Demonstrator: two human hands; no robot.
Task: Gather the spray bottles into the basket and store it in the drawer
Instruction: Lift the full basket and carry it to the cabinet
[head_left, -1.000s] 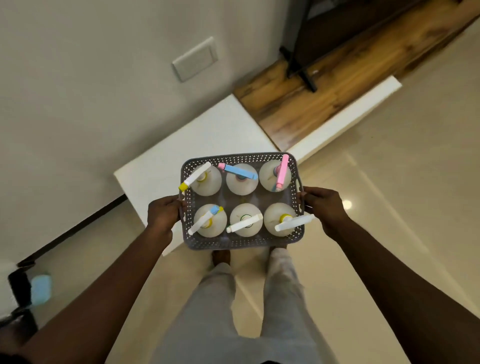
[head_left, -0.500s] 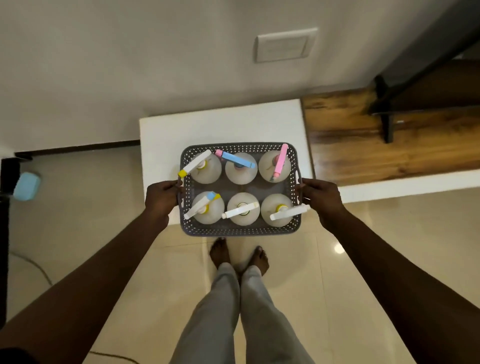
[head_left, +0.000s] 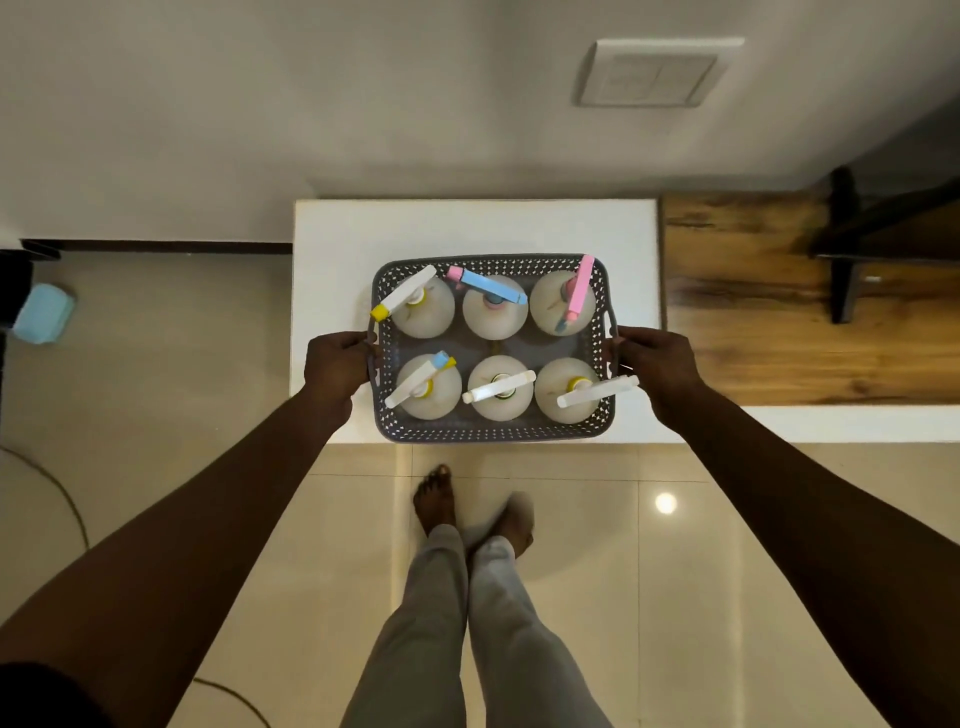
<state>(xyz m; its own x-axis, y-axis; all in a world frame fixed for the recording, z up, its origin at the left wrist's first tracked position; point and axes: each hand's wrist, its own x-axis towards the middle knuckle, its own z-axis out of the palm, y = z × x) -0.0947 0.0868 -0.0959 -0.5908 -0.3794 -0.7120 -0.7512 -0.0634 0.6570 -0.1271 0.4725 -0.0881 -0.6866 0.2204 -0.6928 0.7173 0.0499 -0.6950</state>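
Both hands' grip closed on basket (head_left: 493, 434) handles, over white cabinet top (head_left: 337, 234)

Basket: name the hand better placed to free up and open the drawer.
Neither clearly: left hand and right hand each grip a side of the basket, which carries six spray bottles. No drawer is visible.

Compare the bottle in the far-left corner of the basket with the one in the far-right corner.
The far-left bottle has a white spray head tipped with a yellow nozzle; the far-right bottle has a pink head with a blue tip. The far-left head angles diagonally toward the left hand; the far-right head runs nearly straight front to back. Both have pale, rounded bodies and stand upright in the grey basket.
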